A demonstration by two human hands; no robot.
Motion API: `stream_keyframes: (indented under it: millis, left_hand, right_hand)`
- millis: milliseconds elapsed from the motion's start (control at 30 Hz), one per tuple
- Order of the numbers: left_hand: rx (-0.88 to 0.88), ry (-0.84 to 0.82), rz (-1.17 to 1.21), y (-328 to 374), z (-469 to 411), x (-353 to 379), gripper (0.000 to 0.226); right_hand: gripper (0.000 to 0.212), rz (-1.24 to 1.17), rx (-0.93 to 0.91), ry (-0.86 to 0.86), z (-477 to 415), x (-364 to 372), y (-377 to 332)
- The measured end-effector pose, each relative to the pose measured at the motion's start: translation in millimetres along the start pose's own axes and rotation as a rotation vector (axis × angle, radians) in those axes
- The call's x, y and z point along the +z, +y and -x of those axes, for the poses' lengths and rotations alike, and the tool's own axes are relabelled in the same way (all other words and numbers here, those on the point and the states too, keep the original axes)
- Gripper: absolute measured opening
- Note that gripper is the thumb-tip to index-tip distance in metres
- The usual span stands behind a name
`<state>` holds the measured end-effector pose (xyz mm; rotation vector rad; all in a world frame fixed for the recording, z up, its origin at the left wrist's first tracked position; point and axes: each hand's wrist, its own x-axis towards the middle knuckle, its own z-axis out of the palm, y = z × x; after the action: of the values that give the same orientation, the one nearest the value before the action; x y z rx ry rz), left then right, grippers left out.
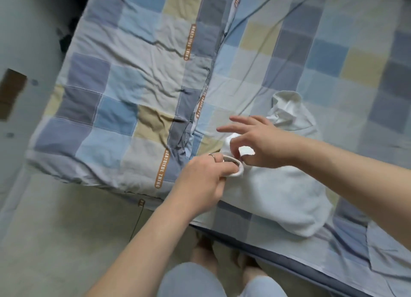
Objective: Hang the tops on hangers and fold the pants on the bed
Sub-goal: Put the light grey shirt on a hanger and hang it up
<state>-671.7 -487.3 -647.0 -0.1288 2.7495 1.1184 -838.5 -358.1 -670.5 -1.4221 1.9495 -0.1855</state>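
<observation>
The left hand [200, 176] is gripping the white garment [278, 196] by its rim near the bed edge [235, 243]; the right hand [260, 141] is hovering, fingers half-spread, grasp unclear; quilt [124, 58] lying beyond

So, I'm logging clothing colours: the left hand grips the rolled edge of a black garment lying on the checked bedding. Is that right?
Not quite. The garment is white, not black. The head view shows it clearly. The rest holds: the left hand grips its rolled edge, and it lies on the checked bedding.
</observation>
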Motion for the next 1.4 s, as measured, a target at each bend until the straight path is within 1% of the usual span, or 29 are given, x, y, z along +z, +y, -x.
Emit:
stream_keyframes:
  millis: [33, 67, 133, 167, 233, 300, 367, 433, 500, 567, 633, 700, 733, 833, 933, 1000, 1067, 1133, 1233, 1300, 1400]
  left_hand:
    - [0.017, 0.003, -0.019, 14.5, 4.2, -11.9, 0.034]
    - [0.033, 0.008, -0.037, 29.7, 8.7, -22.6, 0.033]
    - [0.057, 0.026, -0.058, 62.2, 19.1, -41.2, 0.031]
    - [0.064, 0.037, -0.060, 79.1, 25.4, -49.7, 0.030]
    - [0.060, 0.067, -0.054, 111.9, 40.3, -66.5, 0.031]
    - [0.036, 0.146, -0.058, 140.6, 58.5, -81.9, 0.033]
    - [-0.006, 0.278, -0.058, 162.4, 77.1, -93.1, 0.030]
    - [-0.055, 0.427, -0.024, 178.4, 93.0, -98.5, 0.018]
    - [-0.082, 0.532, 0.000, 191.6, 102.0, -100.9, 0.009]
    - [-0.094, 0.575, -0.015, 204.2, 103.7, -102.8, 0.016]
    - [-0.076, 0.628, -0.043, 218.1, 102.1, -107.1, 0.026]
    - [-0.006, 0.686, -0.089, 233.6, 97.4, -112.4, 0.032]
    - [0.043, 0.703, -0.094, 241.0, 94.5, -114.6, 0.033]
    - [0.208, 0.693, 0.027, 255.1, 85.2, -122.1, 0.036]
    - [0.346, 0.646, 0.199, 256.9, 77.9, -135.1, 0.037]
    - [0.432, 0.631, 0.227, 253.3, 73.2, -148.7, 0.034]
    - [0.504, 0.598, 0.241, 248.6, 67.9, -162.9, 0.031]
    - [0.534, 0.539, 0.257, 244.4, 63.3, -172.5, 0.028]
    - [0.543, 0.420, 0.307, 239.8, 58.9, -172.3, 0.027]
    - [0.552, 0.330, 0.359, 241.4, 58.9, -165.5, 0.030]
    - [0.581, 0.190, 0.391, 252.2, 67.6, -145.6, 0.032]
  right_hand:
    - [0.015, 0.005, -0.020, 0.014, 12.3, -11.2, -8.0]
    - [0.021, -0.001, -0.046, 0.030, 25.4, -20.3, -16.9]
    - [0.051, -0.058, -0.077, 0.031, 52.8, -34.6, -36.7]
    - [0.054, -0.087, -0.087, 0.043, 66.6, -41.3, -47.8]
    - [0.040, -0.120, -0.130, 0.146, 95.2, -54.2, -69.4]
    - [0.025, -0.147, -0.159, 0.322, 126.1, -66.4, -84.7]
    - [0.016, -0.167, -0.136, 0.539, 156.0, -76.5, -97.1]
    - [0.012, -0.150, -0.130, 0.701, 185.2, -82.5, -108.8]
    - [0.011, -0.129, -0.133, 0.759, 212.2, -85.3, -121.5]
    - [0.011, -0.143, -0.118, 0.810, 236.4, -84.2, -134.4]
    - [0.021, -0.197, -0.060, 0.846, 259.2, -79.5, -146.1]
    - [0.030, -0.260, -0.020, 0.869, 279.6, -73.7, -157.3]
    - [0.031, -0.301, -0.015, 0.884, 288.9, -71.3, -163.1]
    - [0.030, -0.499, 0.024, 0.896, 310.7, -64.3, -172.7]
    - [0.028, -0.621, 0.207, 0.848, 325.0, -46.2, -176.0]
    - [0.028, -0.677, 0.354, 0.808, 330.6, -27.8, -179.5]
    - [0.034, -0.705, 0.471, 0.808, 334.1, -7.5, -185.3]
    - [0.038, -0.734, 0.624, 0.862, 337.9, 13.9, -193.5]
    - [0.027, -0.771, 0.892, 0.936, 354.3, 49.0, -211.8]
    - [0.033, -0.738, 1.038, 0.994, 370.0, 74.3, -232.0]
    - [0.045, -0.687, 1.222, 1.162, 390.4, 112.7, -278.5]
